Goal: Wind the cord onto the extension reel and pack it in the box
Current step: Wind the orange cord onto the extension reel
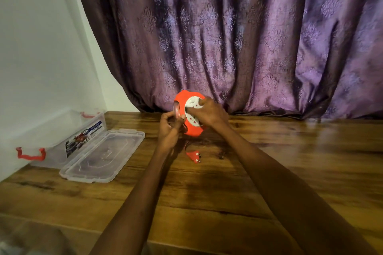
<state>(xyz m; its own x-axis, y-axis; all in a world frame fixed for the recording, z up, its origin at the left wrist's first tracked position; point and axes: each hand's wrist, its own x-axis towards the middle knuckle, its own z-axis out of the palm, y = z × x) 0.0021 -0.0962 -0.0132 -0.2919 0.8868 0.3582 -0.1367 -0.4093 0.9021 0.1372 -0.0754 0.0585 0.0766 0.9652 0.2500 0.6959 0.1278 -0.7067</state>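
Both hands hold the orange reel [190,128] up over the worktop [290,151]: left hand [169,128] pinching its rim, right hand [207,112] gripping the white hub. Winding step, nearly done, I'd say; plug [193,156] lies below on a short cord tail. Next: finish the turns, then carry it left to the open box [60,151].

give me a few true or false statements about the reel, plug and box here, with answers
1. Both hands hold the orange reel above the table. True: the left hand grips its left edge and the right hand is on its white socket face.
2. The red plug is already wound in. False: it lies on the table below the reel.
3. The clear box is closed. False: it is open, its lid lying flat beside it.
4. The box has red handles. True.
5. The reel is inside the box. False: it is held up to the box's right.
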